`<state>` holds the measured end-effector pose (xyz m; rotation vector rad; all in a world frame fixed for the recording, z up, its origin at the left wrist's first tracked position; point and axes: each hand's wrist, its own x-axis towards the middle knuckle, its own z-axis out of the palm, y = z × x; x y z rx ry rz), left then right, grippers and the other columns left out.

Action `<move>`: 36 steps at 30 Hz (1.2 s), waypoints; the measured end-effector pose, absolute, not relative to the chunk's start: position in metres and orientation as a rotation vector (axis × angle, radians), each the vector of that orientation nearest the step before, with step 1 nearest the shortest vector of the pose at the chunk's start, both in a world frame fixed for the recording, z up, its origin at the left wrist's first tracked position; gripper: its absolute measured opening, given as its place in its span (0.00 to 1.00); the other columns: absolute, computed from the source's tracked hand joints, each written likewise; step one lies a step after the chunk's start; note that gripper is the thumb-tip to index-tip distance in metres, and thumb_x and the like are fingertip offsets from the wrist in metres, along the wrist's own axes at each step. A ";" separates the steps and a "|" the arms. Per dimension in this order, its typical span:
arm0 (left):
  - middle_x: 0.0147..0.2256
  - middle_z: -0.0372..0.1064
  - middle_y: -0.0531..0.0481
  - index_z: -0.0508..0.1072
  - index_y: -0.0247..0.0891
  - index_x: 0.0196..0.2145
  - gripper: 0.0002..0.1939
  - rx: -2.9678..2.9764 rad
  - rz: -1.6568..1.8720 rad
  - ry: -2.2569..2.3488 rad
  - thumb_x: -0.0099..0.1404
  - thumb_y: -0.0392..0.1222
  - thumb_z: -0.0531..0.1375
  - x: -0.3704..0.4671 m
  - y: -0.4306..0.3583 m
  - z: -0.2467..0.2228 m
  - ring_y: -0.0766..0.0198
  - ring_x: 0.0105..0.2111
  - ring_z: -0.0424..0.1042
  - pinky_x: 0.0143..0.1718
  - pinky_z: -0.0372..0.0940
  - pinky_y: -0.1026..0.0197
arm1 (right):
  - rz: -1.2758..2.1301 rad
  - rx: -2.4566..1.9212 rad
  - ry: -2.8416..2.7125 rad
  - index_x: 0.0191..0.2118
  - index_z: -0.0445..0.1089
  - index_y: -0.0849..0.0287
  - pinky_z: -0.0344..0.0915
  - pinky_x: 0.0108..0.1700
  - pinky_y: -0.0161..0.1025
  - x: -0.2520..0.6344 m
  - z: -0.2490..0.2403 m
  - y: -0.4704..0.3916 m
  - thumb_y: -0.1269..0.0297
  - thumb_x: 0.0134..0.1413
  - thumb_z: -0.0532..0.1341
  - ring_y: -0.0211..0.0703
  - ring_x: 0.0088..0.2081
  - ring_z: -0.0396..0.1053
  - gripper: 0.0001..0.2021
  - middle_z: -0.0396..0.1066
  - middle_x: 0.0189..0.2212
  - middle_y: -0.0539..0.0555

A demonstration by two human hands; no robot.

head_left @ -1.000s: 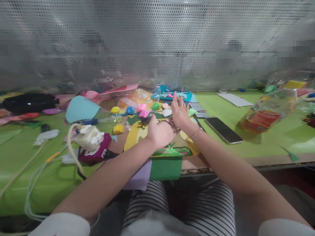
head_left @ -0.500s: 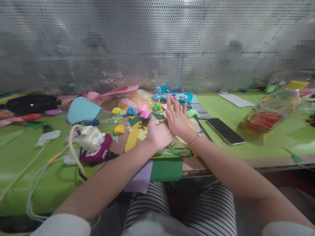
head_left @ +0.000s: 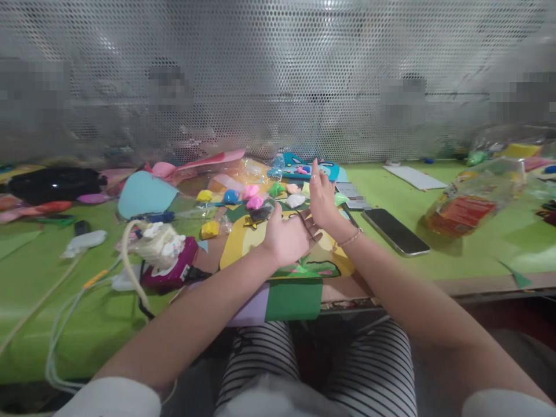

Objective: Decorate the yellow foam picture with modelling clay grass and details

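Note:
My left hand [head_left: 289,236] is palm up over a yellow picture board [head_left: 243,246], fingers stretched out to the right. Across its fingers lies a thin dark strand [head_left: 306,225], which looks like rolled modelling clay. My right hand [head_left: 322,200], with a bracelet at the wrist, is raised on edge against the left fingers, its own fingers extended. Just beyond the hands sit wrapped clay lumps: a black one [head_left: 261,212], a white one [head_left: 296,200], a pink one [head_left: 255,201] and a green one [head_left: 277,189]. The board shows a green plant drawing, partly hidden by my hands.
A phone [head_left: 396,231] and a tilted drink bottle [head_left: 467,205] are to the right. On the left stand a purple power adapter with a cream plug [head_left: 161,246] and loose cables. A perforated metal screen [head_left: 278,75] rises behind the green table [head_left: 473,255].
My hands were pressed together palm to palm; now the right hand has turned on edge and shifted right, uncovering the left fingers and the dark strand.

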<state>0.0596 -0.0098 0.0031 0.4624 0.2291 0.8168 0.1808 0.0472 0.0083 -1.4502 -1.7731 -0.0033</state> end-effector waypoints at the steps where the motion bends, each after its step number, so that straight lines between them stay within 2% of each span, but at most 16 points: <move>1: 0.40 0.73 0.35 0.72 0.33 0.41 0.42 0.473 0.776 0.236 0.63 0.70 0.35 0.061 -0.010 0.003 0.49 0.47 0.70 0.48 0.62 0.50 | -0.024 -1.453 -1.797 0.69 0.24 0.49 0.41 0.64 0.65 0.180 0.010 0.045 0.47 0.63 0.24 0.53 0.68 0.42 0.31 0.48 0.66 0.57; 5: 0.51 0.69 0.35 0.67 0.33 0.54 0.44 0.491 0.679 0.247 0.63 0.70 0.34 0.063 -0.012 0.004 0.48 0.50 0.68 0.49 0.60 0.50 | -0.200 -1.420 -1.881 0.69 0.23 0.49 0.35 0.65 0.63 0.170 0.016 0.027 0.50 0.64 0.25 0.50 0.69 0.36 0.29 0.45 0.67 0.53; 8: 0.53 0.68 0.35 0.63 0.32 0.58 0.45 0.486 0.687 0.263 0.63 0.70 0.33 0.063 -0.011 0.004 0.48 0.52 0.67 0.49 0.59 0.50 | -0.241 -1.385 -1.928 0.69 0.24 0.50 0.35 0.66 0.61 0.164 0.020 0.015 0.51 0.64 0.25 0.48 0.69 0.36 0.29 0.44 0.68 0.53; 14: 0.55 0.66 0.35 0.63 0.31 0.59 0.46 0.543 0.672 0.243 0.63 0.71 0.33 0.061 -0.012 0.003 0.49 0.51 0.68 0.50 0.58 0.51 | -0.275 -1.416 -1.877 0.69 0.26 0.50 0.33 0.66 0.62 0.174 0.016 0.022 0.51 0.65 0.25 0.49 0.69 0.35 0.29 0.43 0.68 0.53; 23: 0.57 0.64 0.35 0.62 0.33 0.60 0.47 0.483 0.680 0.192 0.62 0.72 0.33 0.062 -0.013 0.005 0.47 0.56 0.64 0.54 0.56 0.47 | -0.263 -1.422 -1.856 0.68 0.19 0.48 0.37 0.66 0.62 0.169 0.015 0.019 0.53 0.65 0.25 0.49 0.69 0.38 0.27 0.46 0.67 0.52; 27: 0.57 0.63 0.35 0.62 0.32 0.59 0.46 0.493 0.705 0.208 0.63 0.70 0.33 0.062 -0.012 0.005 0.47 0.57 0.62 0.56 0.53 0.48 | -0.236 -1.402 -1.928 0.67 0.15 0.47 0.40 0.66 0.59 0.167 0.015 0.018 0.55 0.65 0.23 0.47 0.68 0.40 0.26 0.47 0.66 0.51; 31: 0.58 0.62 0.37 0.61 0.34 0.60 0.46 0.492 0.678 0.189 0.61 0.72 0.34 0.062 -0.012 0.006 0.47 0.58 0.62 0.56 0.54 0.48 | -0.179 -1.442 -1.862 0.67 0.16 0.46 0.39 0.65 0.63 0.170 0.012 0.023 0.53 0.64 0.23 0.50 0.68 0.42 0.27 0.49 0.65 0.53; 34: 0.58 0.62 0.37 0.60 0.34 0.61 0.46 0.476 0.688 0.183 0.62 0.72 0.35 0.060 -0.013 0.005 0.47 0.57 0.62 0.55 0.55 0.48 | -0.127 -1.438 -1.868 0.67 0.17 0.46 0.41 0.65 0.61 0.166 0.012 0.016 0.53 0.65 0.23 0.49 0.68 0.41 0.27 0.47 0.66 0.53; 36: 0.57 0.64 0.40 0.60 0.36 0.61 0.42 0.459 0.738 0.178 0.64 0.69 0.36 0.059 -0.014 0.004 0.50 0.57 0.63 0.56 0.54 0.50 | -0.093 -1.390 -1.934 0.67 0.16 0.46 0.42 0.66 0.59 0.161 0.013 0.007 0.53 0.65 0.23 0.48 0.68 0.39 0.27 0.45 0.67 0.52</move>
